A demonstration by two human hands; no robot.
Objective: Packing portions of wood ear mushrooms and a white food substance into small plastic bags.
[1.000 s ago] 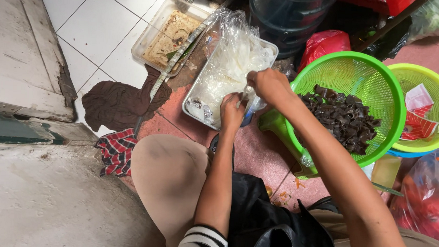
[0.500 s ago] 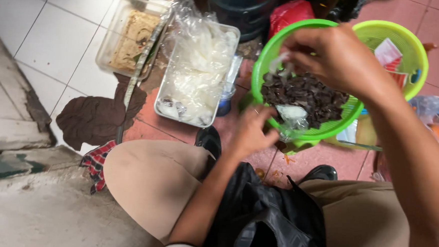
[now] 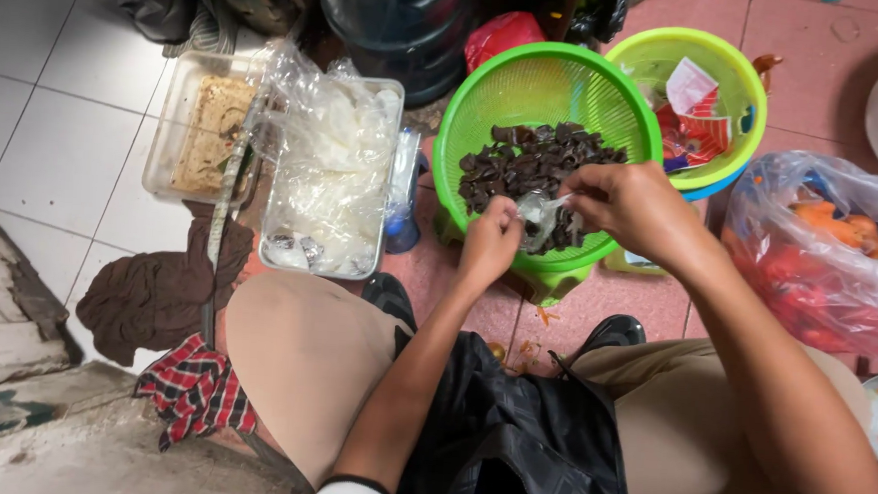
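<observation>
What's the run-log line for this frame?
left hand: on clear bag | right hand: on clear bag | under: green colander, dark pieces | left: plastic-lined tray

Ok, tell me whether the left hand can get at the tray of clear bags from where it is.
Probably yes: the left hand is beside the tray of clear bags, nothing between, but it pinches a small clear bag.

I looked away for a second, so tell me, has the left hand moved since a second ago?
Yes. The left hand has gone from the clear tray of white strips rightward to the green colander, where both hands now pinch a small clear bag.
</observation>
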